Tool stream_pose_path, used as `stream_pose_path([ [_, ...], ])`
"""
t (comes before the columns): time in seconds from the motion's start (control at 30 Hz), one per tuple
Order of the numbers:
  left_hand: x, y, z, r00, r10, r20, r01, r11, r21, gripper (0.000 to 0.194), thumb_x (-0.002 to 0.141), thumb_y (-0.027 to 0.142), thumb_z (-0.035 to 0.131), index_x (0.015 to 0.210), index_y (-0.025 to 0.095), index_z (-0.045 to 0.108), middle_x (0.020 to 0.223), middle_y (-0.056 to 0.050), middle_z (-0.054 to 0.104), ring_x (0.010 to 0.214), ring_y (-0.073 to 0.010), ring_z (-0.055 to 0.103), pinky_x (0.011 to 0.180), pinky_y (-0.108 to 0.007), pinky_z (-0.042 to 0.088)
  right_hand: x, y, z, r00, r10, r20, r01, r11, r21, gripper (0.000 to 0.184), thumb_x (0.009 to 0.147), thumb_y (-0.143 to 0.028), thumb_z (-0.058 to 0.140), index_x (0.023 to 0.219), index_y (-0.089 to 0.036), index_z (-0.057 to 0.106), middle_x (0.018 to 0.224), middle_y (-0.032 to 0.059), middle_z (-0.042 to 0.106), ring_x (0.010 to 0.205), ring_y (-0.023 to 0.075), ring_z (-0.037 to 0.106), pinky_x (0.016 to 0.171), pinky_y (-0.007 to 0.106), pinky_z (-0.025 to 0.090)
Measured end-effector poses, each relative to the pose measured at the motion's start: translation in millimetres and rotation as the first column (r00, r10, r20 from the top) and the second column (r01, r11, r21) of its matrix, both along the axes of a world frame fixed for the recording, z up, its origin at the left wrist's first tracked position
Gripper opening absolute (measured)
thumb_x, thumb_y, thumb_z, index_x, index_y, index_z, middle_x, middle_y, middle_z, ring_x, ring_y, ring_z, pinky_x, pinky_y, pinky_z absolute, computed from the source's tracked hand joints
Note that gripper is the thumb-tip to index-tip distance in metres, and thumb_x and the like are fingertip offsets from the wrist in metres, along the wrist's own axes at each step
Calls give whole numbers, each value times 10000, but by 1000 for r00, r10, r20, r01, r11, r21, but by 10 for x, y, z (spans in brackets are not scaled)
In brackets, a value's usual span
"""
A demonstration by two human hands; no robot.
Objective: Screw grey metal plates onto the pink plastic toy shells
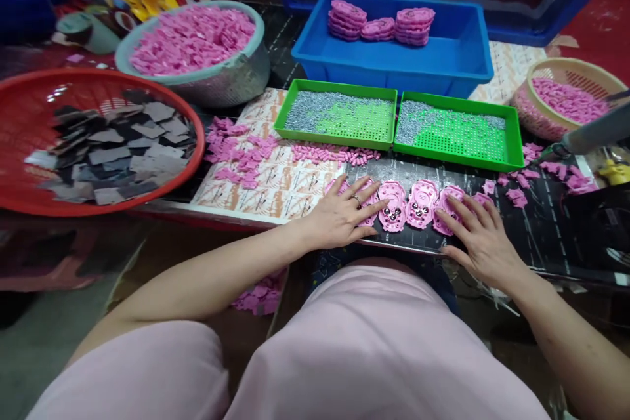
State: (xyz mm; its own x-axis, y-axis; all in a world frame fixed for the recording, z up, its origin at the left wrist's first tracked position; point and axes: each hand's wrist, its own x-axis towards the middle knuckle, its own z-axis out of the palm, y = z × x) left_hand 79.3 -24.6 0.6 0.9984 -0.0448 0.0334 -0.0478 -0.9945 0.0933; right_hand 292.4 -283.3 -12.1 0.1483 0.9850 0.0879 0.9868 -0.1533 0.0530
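Observation:
Several pink plastic casings [392,205] lie in a row along the table's front edge, with small dark and shiny parts set in them. My left hand [339,213], a ring on one finger, rests with its fingers spread over the casings at the row's left end. Over the right end lies my right hand [476,233], its fingers also apart, partly hiding a casing [447,209] beneath. Neither hand grips anything. Two more casings, one of them this pink casing [422,203], show uncovered between my hands.
Behind the row stand two green trays [339,142] of small metal pieces. Farther back is a blue bin [394,65] with stacked casings. A red basket [194,164] of dark flat pieces and a tub [221,72] of pink parts stand left. A pink-filled basket [529,105] stands right.

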Motion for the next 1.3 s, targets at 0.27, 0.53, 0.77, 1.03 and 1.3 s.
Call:
stream_pose_path([
  [0.27, -193, 204, 60, 998, -42, -52, 41, 999, -23, 547, 941, 513, 431, 1430, 271, 397, 1524, -115, 331, 1405, -329, 321, 1110, -615, 228, -78, 203, 2, 991, 136, 17, -137, 987, 79, 742, 872, -480, 462, 1514, -324, 123, 1511, 106, 346, 1331, 378, 395, 1059, 635, 350],
  [0.53, -346, 313, 177, 987, 78, 137, -69, 996, -64, 636, 902, 576, 466, 1429, 224, 408, 1530, -147, 309, 1414, -301, 314, 1138, -564, 223, 230, 780, 742, 973, 233, -7, -224, 945, 240, 688, 852, -419, 512, 1477, -399, 225, 1348, 70, 512, 1164, 388, 540, 986, 602, 446],
  [0.77, -890, 754, -5, 833, 445, 328, -440, 893, -95, 412, 943, 371, 467, 1307, 199, 558, 1416, -161, 481, 1367, -305, 387, 1131, -589, 254, 28, 2724, 1325, 944, 328, 37, -326, 913, 245, 771, 834, -556, 536, 1469, -216, 260, 1410, 164, 447, 1301, 381, 436, 1041, 591, 430],
  [1.03, -1023, 788, -142, 653, 668, 357, -633, 740, -226, 575, 935, 539, 371, 1401, 213, 452, 1497, -151, 371, 1410, -338, 294, 1119, -581, 307, -704, 5201, 1378, 922, 372, -105, -357, 924, 139, 977, 740, -726, 531, 1482, -159, 245, 1506, 200, 312, 1407, 365, 292, 1128, 590, 292],
  [1.3, -1062, 750, -125, 727, 581, 365, -579, 805, -129, 495, 958, 482, 347, 1336, 200, 499, 1486, -127, 389, 1411, -322, 292, 1114, -526, 309, -1089, 6403, 1233, 971, 150, -185, -160, 986, -44, 770, 849, -626, 486, 1444, -170, 310, 1450, 182, 382, 1307, 309, 434, 1060, 533, 402],
])
